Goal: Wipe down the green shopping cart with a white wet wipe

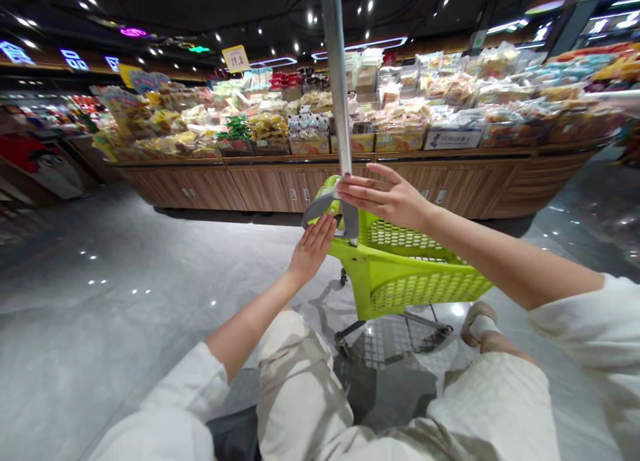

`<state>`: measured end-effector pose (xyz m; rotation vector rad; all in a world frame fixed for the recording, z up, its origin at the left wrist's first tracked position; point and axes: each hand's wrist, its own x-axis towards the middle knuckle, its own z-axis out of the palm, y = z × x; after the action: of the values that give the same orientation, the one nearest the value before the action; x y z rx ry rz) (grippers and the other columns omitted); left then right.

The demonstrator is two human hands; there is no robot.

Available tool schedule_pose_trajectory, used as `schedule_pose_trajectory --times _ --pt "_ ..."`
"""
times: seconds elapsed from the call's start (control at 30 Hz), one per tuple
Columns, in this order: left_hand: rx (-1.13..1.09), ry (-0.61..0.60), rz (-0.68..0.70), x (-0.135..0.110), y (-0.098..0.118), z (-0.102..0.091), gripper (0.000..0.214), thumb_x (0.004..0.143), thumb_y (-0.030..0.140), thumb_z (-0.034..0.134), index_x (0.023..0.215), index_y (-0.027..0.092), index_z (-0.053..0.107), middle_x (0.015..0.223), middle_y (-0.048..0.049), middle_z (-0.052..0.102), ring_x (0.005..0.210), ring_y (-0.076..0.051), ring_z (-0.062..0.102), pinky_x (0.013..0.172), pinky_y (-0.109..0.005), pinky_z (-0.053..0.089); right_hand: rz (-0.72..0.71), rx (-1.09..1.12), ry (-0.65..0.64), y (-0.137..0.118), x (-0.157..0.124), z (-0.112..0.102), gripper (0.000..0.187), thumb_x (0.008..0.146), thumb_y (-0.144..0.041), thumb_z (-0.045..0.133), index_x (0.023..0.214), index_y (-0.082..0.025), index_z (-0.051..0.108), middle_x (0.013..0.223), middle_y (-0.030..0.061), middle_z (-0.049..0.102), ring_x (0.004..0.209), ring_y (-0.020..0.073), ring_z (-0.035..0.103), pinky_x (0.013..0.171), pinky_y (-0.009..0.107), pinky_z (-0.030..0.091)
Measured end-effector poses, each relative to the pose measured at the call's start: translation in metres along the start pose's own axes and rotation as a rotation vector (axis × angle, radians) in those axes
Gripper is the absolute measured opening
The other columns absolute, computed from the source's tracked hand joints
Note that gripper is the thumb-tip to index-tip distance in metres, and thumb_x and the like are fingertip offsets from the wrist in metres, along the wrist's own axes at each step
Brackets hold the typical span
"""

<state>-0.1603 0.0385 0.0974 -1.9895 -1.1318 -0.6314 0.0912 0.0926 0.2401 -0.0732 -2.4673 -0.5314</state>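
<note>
In front of me stands a lime-green shopping cart point(425, 287) with a basket of perforated plastic and a grey handle section point(320, 207). A metal pole point(336, 74) rises straight up from the handle end. My left hand point(313, 249) lies with straight fingers against the near side of the handle section. My right hand point(393, 197) reaches across from the right, thumb raised and fingers stretched out. Its fingertips are at the pole's lower end, beside a small whitish patch on the handle; whether they press on it I cannot tell.
Behind the cart runs a long wooden display counter point(270, 187) heaped with packaged snacks point(400, 121). A price sign point(235, 59) stands above them. My legs, in light trousers point(305, 381), are bent on the near side of the cart. The grey floor point(150, 301) is shiny.
</note>
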Motion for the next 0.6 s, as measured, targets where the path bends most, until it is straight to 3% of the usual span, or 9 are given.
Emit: schedule_pose_trajectory --times 0.17,0.23,0.37,0.43,0.6 --pt "0.015 0.004 -0.001 0.000 0.000 -0.002 0.072 0.095 0.002 0.033 0.157 0.012 -0.002 0.159 -0.0147 0.028 0.150 -0.019 0.020 0.124 -0.038 0.026 -0.202 -0.027 -0.109 -0.019 -0.033 0.028 0.054 0.101 -0.016 0.041 0.154 -0.022 0.032 0.146 0.0038 0.054 0.135 0.0137 0.051 0.123 0.035 0.028" --pt "0.026 0.014 -0.002 0.000 0.001 -0.001 0.071 0.095 0.002 0.033 0.157 0.011 -0.002 0.159 -0.0148 0.028 0.150 -0.019 0.019 0.124 -0.038 0.025 -0.213 -0.062 -0.124 -0.016 -0.030 0.024 0.054 0.102 -0.015 0.038 0.154 -0.023 0.031 0.147 0.0030 0.053 0.136 0.0142 0.049 0.124 0.037 0.026" --pt "0.028 0.030 0.001 0.002 0.001 0.000 0.071 0.095 0.001 0.031 0.157 0.011 -0.002 0.159 -0.0151 0.028 0.150 -0.019 0.019 0.124 -0.038 0.026 -0.040 -0.099 -0.048 0.000 -0.004 0.003 0.061 0.101 -0.013 0.038 0.155 -0.036 0.024 0.151 -0.0029 0.048 0.142 0.0177 0.042 0.125 0.045 0.024" --pt "0.013 0.022 0.000 0.003 0.001 0.000 0.071 0.095 0.001 0.031 0.157 0.012 -0.002 0.159 -0.0152 0.027 0.149 -0.019 0.021 0.123 -0.039 0.026 -0.009 -0.095 -0.026 0.000 -0.004 0.003 0.062 0.100 -0.012 0.040 0.155 -0.038 0.024 0.151 -0.0032 0.048 0.142 0.0174 0.042 0.125 0.044 0.025" --pt "0.000 0.016 0.003 0.003 0.001 0.000 0.072 0.094 0.001 0.032 0.157 0.012 -0.002 0.159 -0.0155 0.029 0.149 -0.019 0.022 0.123 -0.038 0.026 -0.207 -0.084 -0.102 -0.019 -0.034 0.027 0.051 0.102 -0.016 0.039 0.152 -0.025 0.036 0.145 0.0020 0.056 0.135 0.0128 0.051 0.122 0.034 0.030"
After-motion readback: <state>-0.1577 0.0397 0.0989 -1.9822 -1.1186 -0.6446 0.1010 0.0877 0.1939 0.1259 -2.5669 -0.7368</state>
